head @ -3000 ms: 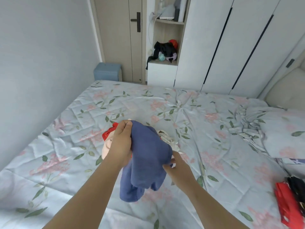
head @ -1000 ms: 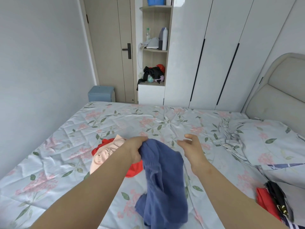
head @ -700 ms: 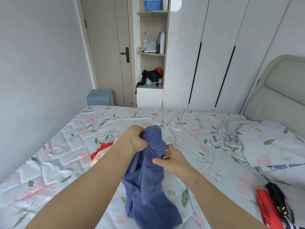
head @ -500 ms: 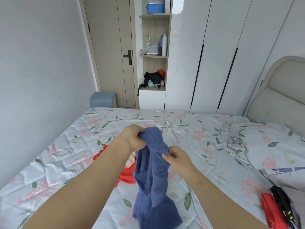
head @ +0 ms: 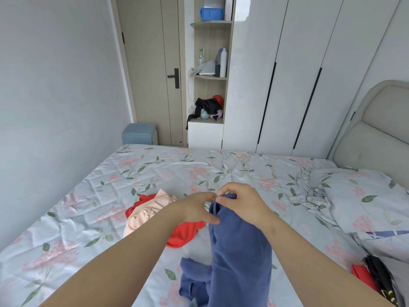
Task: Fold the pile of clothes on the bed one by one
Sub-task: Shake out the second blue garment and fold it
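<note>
A blue garment [head: 239,251] hangs from my hands above the floral bed [head: 155,171], its lower end bunched on the sheet. My right hand [head: 241,202] pinches its top edge. My left hand [head: 197,209] is at the same edge, fingers spread along the cloth, thumb and forefinger meeting at the seam. Behind my left wrist lies the pile: a red garment [head: 183,231] with a pale pink one [head: 150,209] on top.
A pillow [head: 363,196] and rumpled bedding lie at the right, by the padded headboard [head: 380,129]. Red and black clothes [head: 371,278] sit at the lower right edge. Beyond the bed stand a wardrobe [head: 298,74], shelves, a door and a blue stool [head: 138,134].
My hands have come together at the garment's top edge. The left hand loosened its fistful and now works the edge with its fingertips; the right moved up to pinch it.
</note>
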`<state>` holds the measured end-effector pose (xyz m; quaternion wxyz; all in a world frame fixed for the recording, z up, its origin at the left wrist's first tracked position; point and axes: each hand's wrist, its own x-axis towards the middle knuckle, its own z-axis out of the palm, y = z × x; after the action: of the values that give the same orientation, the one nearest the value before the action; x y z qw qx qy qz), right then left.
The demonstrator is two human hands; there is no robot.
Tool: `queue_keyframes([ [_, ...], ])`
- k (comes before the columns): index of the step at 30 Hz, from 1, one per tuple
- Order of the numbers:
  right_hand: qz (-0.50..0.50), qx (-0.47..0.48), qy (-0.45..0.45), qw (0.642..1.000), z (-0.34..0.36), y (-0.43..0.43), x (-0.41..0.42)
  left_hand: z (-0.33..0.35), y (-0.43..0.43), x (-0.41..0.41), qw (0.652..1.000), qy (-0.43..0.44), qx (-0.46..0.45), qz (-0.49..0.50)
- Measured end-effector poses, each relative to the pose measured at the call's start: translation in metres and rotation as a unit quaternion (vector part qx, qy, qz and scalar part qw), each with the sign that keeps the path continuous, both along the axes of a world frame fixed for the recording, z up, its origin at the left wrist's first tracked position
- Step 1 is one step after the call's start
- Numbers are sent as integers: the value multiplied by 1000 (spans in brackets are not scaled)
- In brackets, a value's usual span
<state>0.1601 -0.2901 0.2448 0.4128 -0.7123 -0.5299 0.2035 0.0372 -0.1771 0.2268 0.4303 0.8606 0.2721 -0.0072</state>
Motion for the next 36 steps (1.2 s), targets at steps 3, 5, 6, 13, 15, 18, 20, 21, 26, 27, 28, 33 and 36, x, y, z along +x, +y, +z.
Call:
queue_keyframes([
  [3, 9, -20, -17, 1000, 1, -3, 7, 2, 2, 4, 995, -24, 96, -13],
  [5, 1, -49, -39, 998, 0, -6, 17, 10, 7, 3, 992, -26, 125, -15],
  [6, 0, -69, -57, 996, 0, -7, 21, 15, 9, 2, 989, -28, 144, -9],
  [13, -59, -86, -164, 981, 29, 2, 47, 69, 23, 4, 982, -75, 164, 55],
  [15, -93, -55, -187, 976, 51, 9, 54, 92, 27, 1, 973, -97, 205, 45],
  [18, -143, 9, -211, 967, 89, 14, 64, 132, 41, 0, 953, -121, 277, 24],
  [20, -168, 58, -224, 958, 113, 16, 70, 162, 53, -1, 942, -135, 304, 35],
  [21, -175, 77, -229, 954, 125, 16, 73, 178, 58, -2, 939, -146, 308, 45],
  [26, -188, 202, -202, 940, 193, 18, 78, 252, 65, -5, 904, -203, 373, 52],
  [27, -193, 239, -186, 933, 209, 18, 78, 263, 65, -6, 898, -230, 372, 52],
  [28, -197, 272, -167, 927, 223, 16, 76, 271, 63, -7, 898, -261, 352, 50],
  [33, -93, 286, -94, 949, 239, 7, 72, 275, 61, -19, 938, -250, 241, 19],
  [36, -17, 210, -120, 970, 222, 6, 73, 263, 66, -26, 953, -188, 237, 11],
])
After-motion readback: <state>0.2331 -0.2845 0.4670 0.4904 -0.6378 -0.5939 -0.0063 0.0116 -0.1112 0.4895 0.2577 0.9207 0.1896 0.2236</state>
